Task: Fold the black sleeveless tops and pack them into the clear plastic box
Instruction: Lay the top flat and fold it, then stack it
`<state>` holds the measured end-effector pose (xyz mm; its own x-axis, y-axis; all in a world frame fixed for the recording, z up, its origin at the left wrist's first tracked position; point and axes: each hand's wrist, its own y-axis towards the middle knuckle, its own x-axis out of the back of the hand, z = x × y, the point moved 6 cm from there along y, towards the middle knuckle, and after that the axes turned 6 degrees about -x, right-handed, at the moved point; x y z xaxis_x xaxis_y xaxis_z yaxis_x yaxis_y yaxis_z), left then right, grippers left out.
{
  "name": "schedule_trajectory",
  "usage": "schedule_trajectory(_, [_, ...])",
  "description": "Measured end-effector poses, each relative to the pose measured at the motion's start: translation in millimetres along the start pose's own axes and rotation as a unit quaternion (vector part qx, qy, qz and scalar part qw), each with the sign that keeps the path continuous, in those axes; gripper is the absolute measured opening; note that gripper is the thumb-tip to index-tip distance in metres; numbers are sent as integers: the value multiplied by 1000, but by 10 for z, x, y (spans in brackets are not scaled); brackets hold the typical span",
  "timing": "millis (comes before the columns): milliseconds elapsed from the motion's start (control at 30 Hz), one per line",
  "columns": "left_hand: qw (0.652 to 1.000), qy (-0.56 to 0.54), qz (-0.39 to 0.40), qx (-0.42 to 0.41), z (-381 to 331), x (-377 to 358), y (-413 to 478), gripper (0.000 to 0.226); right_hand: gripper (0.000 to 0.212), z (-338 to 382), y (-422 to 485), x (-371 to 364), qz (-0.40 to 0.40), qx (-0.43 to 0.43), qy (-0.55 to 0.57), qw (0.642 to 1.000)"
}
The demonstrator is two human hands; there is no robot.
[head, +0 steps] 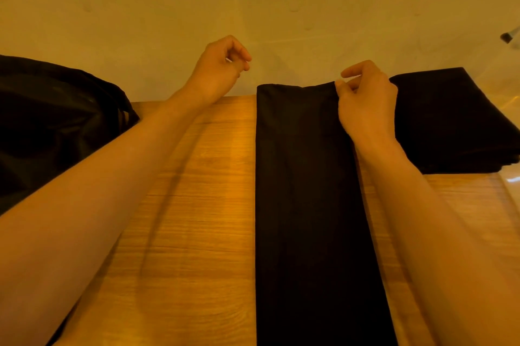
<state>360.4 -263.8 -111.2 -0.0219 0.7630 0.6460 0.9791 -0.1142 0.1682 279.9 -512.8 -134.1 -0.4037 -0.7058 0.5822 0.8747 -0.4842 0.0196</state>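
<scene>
A black top (309,191), folded into a long narrow strip, lies on the wooden table (191,205) and runs from the near edge to the far edge. My right hand (365,103) pinches the strip's far right corner between thumb and fingers. My left hand (219,70) hovers above the table's far edge, left of the strip, with its fingers curled and nothing in them. A stack of folded black tops (450,123) sits at the far right inside the clear plastic box (510,177), whose wall shows only faintly.
A heap of unfolded black fabric (56,126) lies at the left end of the table. A pale wall (253,8) stands right behind the table's far edge. Bare wood shows between the heap and the strip.
</scene>
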Motion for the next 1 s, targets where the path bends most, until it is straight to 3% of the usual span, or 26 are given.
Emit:
schedule_trajectory(100, [988, 125, -17, -94, -203, -117, -337, 13, 23, 202, -130, 43, -33, 124, -57, 990])
schedule_trajectory(200, [953, 224, 40, -200, -455, -515, -805, 47, 35, 440, -354, -195, 59, 301, -146, 941])
schedule_trajectory(300, [940, 279, 150, -129, -389, -799, -1018, 65, 52, 269, -382, -474, 166, 265, -315, 896])
schedule_trajectory(400, [929, 329, 164, -49, -183, -679, -926, 79, 66, 63, -223, -465, 177, 172, -382, 890])
schedule_trajectory(533, [927, 348, 139, -5, -63, -500, -872, 84, 69, 56, -194, -433, 171, 129, -364, 906])
schedule_trajectory(633, [940, 321, 74, -86, -236, -432, -952, 75, 65, 195, -308, -355, 131, 199, -347, 907])
schedule_trajectory(733, [939, 296, 114, -132, -360, -534, -1064, 67, 63, 202, -477, -388, 154, 237, -386, 878])
schedule_trajectory(800, [929, 327, 144, -96, -326, -586, -1178, 66, 63, 89, -546, -409, 170, 215, -401, 874])
schedule_trajectory(900, [932, 339, 125, -11, -275, -432, -1375, 69, 62, 82, -547, -260, 126, 208, -343, 907])
schedule_trajectory(1000, [942, 310, 126, -11, -399, -319, -1712, 71, 60, 200, -737, 5, 98, 233, -320, 913])
